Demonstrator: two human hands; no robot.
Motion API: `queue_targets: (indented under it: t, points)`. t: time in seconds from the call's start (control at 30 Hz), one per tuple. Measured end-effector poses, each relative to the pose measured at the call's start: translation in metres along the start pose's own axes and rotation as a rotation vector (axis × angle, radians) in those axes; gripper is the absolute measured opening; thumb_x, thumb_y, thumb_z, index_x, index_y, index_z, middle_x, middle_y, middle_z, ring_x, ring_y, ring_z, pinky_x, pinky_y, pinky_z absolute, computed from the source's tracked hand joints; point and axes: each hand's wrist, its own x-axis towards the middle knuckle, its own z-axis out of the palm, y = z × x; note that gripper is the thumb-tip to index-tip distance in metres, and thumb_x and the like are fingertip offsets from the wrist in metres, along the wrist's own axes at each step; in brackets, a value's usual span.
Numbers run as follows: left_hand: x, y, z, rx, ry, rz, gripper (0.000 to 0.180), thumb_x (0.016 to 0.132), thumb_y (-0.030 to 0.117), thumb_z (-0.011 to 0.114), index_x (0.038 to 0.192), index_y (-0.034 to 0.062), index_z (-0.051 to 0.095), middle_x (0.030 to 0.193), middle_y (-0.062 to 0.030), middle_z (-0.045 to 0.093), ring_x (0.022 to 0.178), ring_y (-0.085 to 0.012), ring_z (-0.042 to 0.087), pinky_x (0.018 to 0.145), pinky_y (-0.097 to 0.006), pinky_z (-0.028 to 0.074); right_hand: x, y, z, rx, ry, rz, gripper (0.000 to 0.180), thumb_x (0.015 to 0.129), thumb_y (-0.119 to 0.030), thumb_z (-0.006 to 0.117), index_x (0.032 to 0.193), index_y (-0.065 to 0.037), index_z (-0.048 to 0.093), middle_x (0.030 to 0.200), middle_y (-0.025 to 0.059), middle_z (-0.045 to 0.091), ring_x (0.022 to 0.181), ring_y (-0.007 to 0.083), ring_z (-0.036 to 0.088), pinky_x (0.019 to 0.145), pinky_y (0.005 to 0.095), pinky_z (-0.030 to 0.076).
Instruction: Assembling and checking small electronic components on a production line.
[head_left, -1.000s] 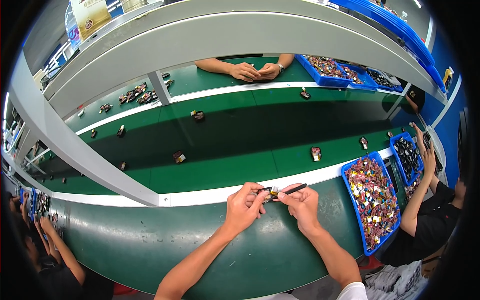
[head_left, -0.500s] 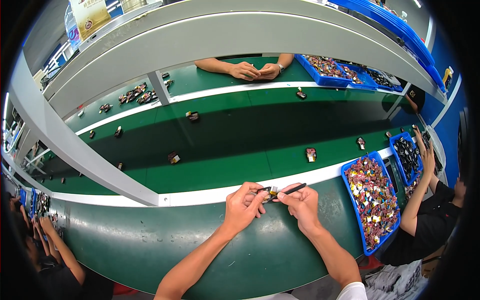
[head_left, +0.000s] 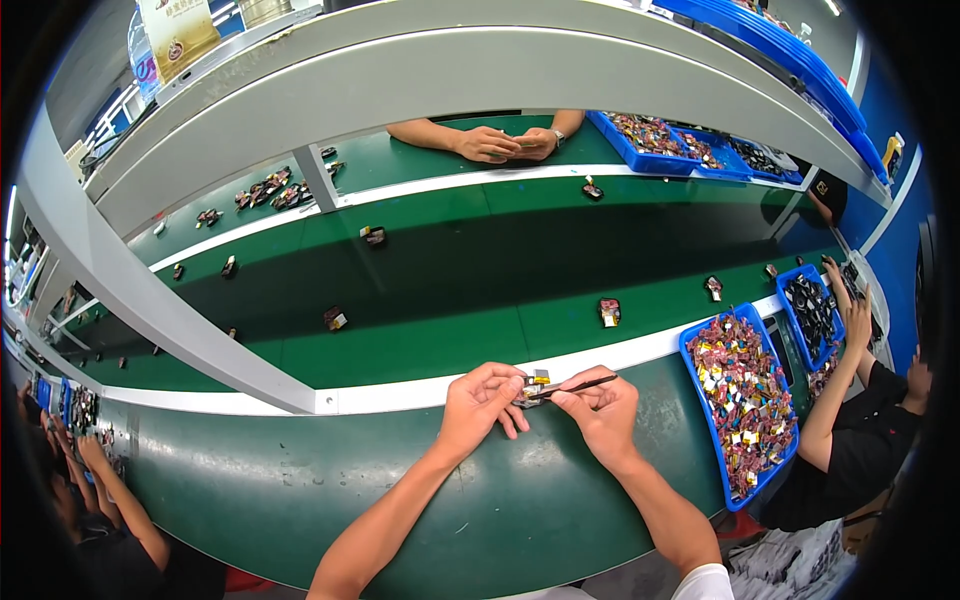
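Observation:
My left hand [head_left: 472, 408] pinches a small electronic assembly [head_left: 540, 378] with a black casing and yellow and silver pieces, held above the near edge of the bench. In my right hand [head_left: 603, 418] is a slim black tweezers-like tool [head_left: 594, 384], gripped between thumb and fingers. Its tip reaches the assembly close to my left fingertips. My fingers partly cover the assembly, so its finer details and the exact contact of the tip cannot be made out.
A blue tray [head_left: 689, 352] of small pink, yellow and white parts stands right of my hands, beside another blue tray [head_left: 784, 300] of black pieces. Assemblies [head_left: 610, 312] lie scattered on the green belt [head_left: 450, 335]. A grey metal frame [head_left: 200, 290] crosses ahead. Co-workers' hands [head_left: 487, 145] show around.
The assemblies on the belt have shifted left. My right hand has turned the black tool, which now looks thinner and lies lower across the assembly. My left fingers have spread slightly.

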Motion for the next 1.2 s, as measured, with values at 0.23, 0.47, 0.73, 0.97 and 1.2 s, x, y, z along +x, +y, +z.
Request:
queue_targets:
  t: [0.23,0.47,0.73,0.97,1.2]
  points:
    - [-0.0004,0.0016,0.0000,0.007,-0.020,0.005,0.024,0.102,0.013,0.060,0.114,-0.0074,0.060,0.096,-0.0180,0.071,0.065,-0.0232,0.072,0.047,-0.027,0.056,-0.0018,0.0023,0.0022,-0.122,-0.003,-0.080,0.012,0.086,0.009,0.074,0.094,0.003,0.067,0.085,0.0073,0.073,0.057,-0.0030,0.048,0.049,0.0156,0.034]
    - [-0.0007,0.0030,-0.0012,-0.002,-0.034,0.016,0.024,0.102,0.012,0.058,0.116,-0.0072,0.059,0.100,-0.0180,0.071,0.068,-0.0243,0.073,0.050,-0.027,0.057,-0.0038,0.0012,0.0060,-0.161,0.030,-0.096,0.012,0.085,0.007,0.076,0.092,0.002,0.069,0.075,0.0021,0.069,0.053,-0.0033,0.044,0.047,0.0165,0.031]
    - [-0.0006,0.0031,-0.0003,0.003,-0.033,0.013,0.023,0.101,0.011,0.060,0.117,-0.0065,0.059,0.101,-0.0171,0.070,0.070,-0.0240,0.074,0.050,-0.027,0.057,-0.0066,0.0053,0.0069,-0.248,0.064,-0.133,0.011,0.083,0.004,0.079,0.090,0.000,0.071,0.062,-0.0045,0.059,0.050,-0.0033,0.039,0.046,0.0179,0.026]
    - [-0.0014,0.0040,0.0001,-0.003,-0.020,0.027,0.023,0.100,0.010,0.061,0.116,-0.0066,0.060,0.100,-0.0176,0.070,0.069,-0.0242,0.073,0.050,-0.027,0.057,-0.0067,0.0027,0.0075,-0.245,0.070,-0.140,0.011,0.083,0.003,0.079,0.090,0.001,0.071,0.066,-0.0021,0.065,0.049,-0.0031,0.040,0.045,0.0174,0.027]
    - [-0.0020,0.0030,-0.0005,0.001,-0.018,0.019,0.022,0.100,0.009,0.061,0.116,-0.0070,0.060,0.099,-0.0175,0.070,0.069,-0.0239,0.073,0.051,-0.028,0.058,-0.0074,-0.0030,0.0078,-0.302,0.067,-0.164,0.011,0.083,0.002,0.080,0.089,0.001,0.071,0.066,-0.0016,0.065,0.048,-0.0030,0.041,0.044,0.0179,0.027]
